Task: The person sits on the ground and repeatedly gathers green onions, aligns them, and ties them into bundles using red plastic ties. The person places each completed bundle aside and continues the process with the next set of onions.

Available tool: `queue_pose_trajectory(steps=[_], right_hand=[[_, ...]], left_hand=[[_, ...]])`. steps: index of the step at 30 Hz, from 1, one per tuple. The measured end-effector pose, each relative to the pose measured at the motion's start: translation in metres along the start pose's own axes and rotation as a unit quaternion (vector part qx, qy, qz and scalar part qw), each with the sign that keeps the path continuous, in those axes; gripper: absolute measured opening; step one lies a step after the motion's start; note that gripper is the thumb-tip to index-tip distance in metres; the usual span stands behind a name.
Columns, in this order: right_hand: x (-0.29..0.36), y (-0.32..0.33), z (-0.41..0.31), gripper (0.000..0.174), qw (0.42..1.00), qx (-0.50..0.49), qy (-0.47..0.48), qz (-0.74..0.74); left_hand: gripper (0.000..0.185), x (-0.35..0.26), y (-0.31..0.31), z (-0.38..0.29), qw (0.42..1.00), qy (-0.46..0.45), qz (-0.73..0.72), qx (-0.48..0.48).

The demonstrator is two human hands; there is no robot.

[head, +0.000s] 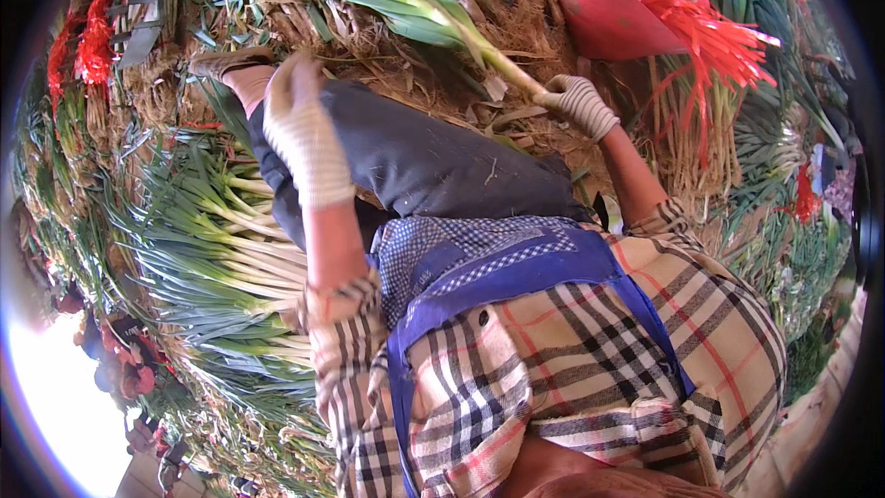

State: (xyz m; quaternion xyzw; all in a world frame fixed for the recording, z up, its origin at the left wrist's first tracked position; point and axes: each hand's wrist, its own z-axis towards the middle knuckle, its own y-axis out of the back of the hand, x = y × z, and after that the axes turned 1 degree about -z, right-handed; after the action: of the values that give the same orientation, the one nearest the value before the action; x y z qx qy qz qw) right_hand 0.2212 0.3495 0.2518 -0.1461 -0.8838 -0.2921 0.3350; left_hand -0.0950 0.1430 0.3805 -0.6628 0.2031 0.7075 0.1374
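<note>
My right hand [579,108], in a striped knit glove, grips a leek [508,69] by its root end. The leek's green leaves fan out to the upper left, over a mass of dry stalks and roots. My left hand [301,128], gloved in the same knit, is raised above my left lower leg and blurred by motion. Whether its fingers hold anything cannot be made out. Beside my left arm lies a heap of leeks [256,249] with pale stems towards me and leaves pointing away.
A red plastic container [601,10] at the upper right has red plastic strips [712,41] hanging from it. Root-end bundles [698,145] stand below it. More red strips [95,41] lie at the far left. People [128,360] are at the lower left. Dry leaf litter [442,104] covers the ground.
</note>
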Motion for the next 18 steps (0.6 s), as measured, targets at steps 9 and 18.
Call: queue_pose_trajectory(steps=[9, 18], right_hand=[[0.084, 0.074, -0.138, 0.042, 0.959, 0.144, 0.056, 0.238], [0.065, 0.012, -0.083, 0.036, 0.982, 0.096, 0.157, 0.039]], left_hand=[[0.056, 0.059, -0.143, -0.015, 0.811, 0.399, -0.320, 0.284], [0.030, 0.063, -0.093, 0.000, 0.789, 0.185, -0.524, 0.263]])
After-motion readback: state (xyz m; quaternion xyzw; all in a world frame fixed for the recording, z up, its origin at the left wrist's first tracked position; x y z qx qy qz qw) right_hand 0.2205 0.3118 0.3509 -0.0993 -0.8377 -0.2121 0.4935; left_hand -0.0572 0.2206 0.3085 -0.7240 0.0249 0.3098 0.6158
